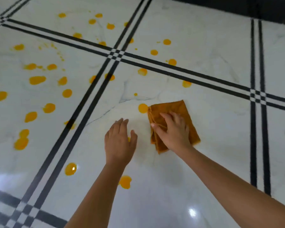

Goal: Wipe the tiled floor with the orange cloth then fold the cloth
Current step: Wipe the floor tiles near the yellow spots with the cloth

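The right hand (173,130) is pressing flat on the orange cloth (173,124), its fingers (164,116) spread open across the folded fabric rather than gripping it, forearm reaching in from the lower right. The cloth is lying on the tiled floor (204,66), its left edge touching a yellow spot (143,108). The left hand (119,142) is hovering just beside it, fingers extended and open, holding nothing. Yellow splashes (37,80) are dotting the white tiles, mostly to the left. No writing is showing.

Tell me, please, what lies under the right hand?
The folded orange cloth lies under the right hand, flat on the tiled floor. Whether spill remains beneath the cloth cannot be seen.
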A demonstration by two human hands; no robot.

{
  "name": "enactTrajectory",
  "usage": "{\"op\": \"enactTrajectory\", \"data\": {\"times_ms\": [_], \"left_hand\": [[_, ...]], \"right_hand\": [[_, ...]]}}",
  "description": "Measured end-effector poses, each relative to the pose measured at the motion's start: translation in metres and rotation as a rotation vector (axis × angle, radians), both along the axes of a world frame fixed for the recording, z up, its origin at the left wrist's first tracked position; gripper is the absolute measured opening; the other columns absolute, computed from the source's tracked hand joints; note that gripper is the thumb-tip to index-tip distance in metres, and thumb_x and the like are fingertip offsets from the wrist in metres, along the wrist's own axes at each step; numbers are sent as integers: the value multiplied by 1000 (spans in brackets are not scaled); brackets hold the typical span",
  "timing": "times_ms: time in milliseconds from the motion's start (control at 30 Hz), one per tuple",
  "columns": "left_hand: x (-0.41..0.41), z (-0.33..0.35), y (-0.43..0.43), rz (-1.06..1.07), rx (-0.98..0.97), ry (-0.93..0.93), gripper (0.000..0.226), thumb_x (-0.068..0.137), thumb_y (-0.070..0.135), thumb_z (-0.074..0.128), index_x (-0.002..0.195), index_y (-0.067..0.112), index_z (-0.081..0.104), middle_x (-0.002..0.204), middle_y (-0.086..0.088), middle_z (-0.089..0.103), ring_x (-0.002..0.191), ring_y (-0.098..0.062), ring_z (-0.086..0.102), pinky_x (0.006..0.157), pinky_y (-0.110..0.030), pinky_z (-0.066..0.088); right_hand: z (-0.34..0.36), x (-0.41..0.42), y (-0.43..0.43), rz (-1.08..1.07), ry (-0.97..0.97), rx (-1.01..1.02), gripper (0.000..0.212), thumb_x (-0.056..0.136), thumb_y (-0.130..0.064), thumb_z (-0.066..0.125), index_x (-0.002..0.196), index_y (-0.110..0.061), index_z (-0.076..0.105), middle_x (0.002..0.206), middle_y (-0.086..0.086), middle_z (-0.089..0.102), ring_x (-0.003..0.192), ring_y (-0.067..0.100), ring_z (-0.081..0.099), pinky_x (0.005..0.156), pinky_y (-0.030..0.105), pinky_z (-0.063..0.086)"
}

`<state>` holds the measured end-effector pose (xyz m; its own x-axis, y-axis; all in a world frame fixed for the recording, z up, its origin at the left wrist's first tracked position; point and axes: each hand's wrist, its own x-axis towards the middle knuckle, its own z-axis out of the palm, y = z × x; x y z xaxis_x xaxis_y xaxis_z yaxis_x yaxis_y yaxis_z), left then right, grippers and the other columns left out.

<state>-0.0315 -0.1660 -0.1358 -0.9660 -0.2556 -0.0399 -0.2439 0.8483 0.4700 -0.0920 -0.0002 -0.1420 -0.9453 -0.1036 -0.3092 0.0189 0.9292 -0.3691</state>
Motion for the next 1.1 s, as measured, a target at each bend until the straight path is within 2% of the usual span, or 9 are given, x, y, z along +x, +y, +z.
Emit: {"op": "enactTrajectory", "data": {"times_ms": [67, 133, 233, 400, 500, 600, 800, 933, 1100], "left_hand": [[2, -8, -24, 12, -55, -60, 68, 85, 46, 18, 139, 11, 40, 146, -10, 38, 137, -26, 30, 109, -43, 25], [-3, -18, -46, 6, -111, -94, 73, 84, 50, 8, 145, 15, 27, 153, -6, 24, 143, -22, 15, 114, -40, 12], [-5, -27, -67, 10, -158, -128, 73, 84, 51, 1, 148, 18, 17, 156, -2, 14, 144, -18, 5, 114, -36, 2], [9, -31, -78, 32, -159, -167, 69, 86, 51, 2, 148, 20, 9, 156, 1, 10, 139, -9, -5, 113, -32, -5], [9, -36, -80, 11, -170, -158, 67, 88, 50, 4, 147, 19, 10, 155, 1, 11, 139, -11, -4, 113, -32, -5], [8, -40, -83, 10, -179, -151, 67, 89, 49, 4, 148, 19, 10, 155, 2, 9, 140, -11, -6, 113, -32, -6], [38, -37, -99, 42, -205, -175, 64, 91, 48, 8, 147, 18, 14, 154, -1, 15, 139, -13, 0, 113, -37, 2], [56, -34, -104, 62, -202, -197, 67, 88, 51, 1, 147, 20, 6, 155, 2, 5, 139, -12, -8, 113, -35, -5], [74, -33, -112, 118, -197, -181, 67, 89, 50, 4, 148, 20, 11, 156, -1, 9, 139, -12, -8, 113, -35, -6]], "right_hand": [[-16, -11, -6, 84, 37, 186, 64, 87, -68, 23, 144, -46, 5, 158, 2, -1, 143, 33, -8, 112, 54, 2], [-28, -47, -25, 128, 131, 221, 64, 86, -70, 17, 143, -49, -4, 158, 4, -8, 142, 36, -14, 112, 58, -4], [-28, -86, -71, 316, 154, 229, 62, 86, -69, 11, 143, -49, 1, 158, 4, -4, 142, 37, -10, 110, 59, -5], [-35, -2, -42, 781, 305, 159, 48, 92, -60, 17, 139, -52, 24, 154, -1, 26, 142, 33, 20, 109, 57, 16], [-41, -53, -44, 643, 370, 215, 48, 92, -57, 12, 139, -51, 21, 154, -2, 26, 140, 33, 24, 108, 56, 13], [-32, -74, -101, 393, 257, 231, 53, 90, -58, 10, 142, -49, 13, 158, -1, 12, 144, 34, 6, 111, 58, 5], [-42, 21, -46, 889, 373, 143, 49, 90, -61, 21, 138, -53, 24, 152, -1, 29, 140, 32, 24, 108, 57, 19], [-31, -18, -113, 470, 278, 220, 54, 89, -61, 16, 142, -49, 18, 156, 1, 18, 143, 34, 13, 110, 59, 10], [-37, 63, -69, 956, 368, 109, 53, 86, -62, 30, 138, -51, 27, 152, 0, 31, 140, 32, 26, 108, 57, 19]]}}
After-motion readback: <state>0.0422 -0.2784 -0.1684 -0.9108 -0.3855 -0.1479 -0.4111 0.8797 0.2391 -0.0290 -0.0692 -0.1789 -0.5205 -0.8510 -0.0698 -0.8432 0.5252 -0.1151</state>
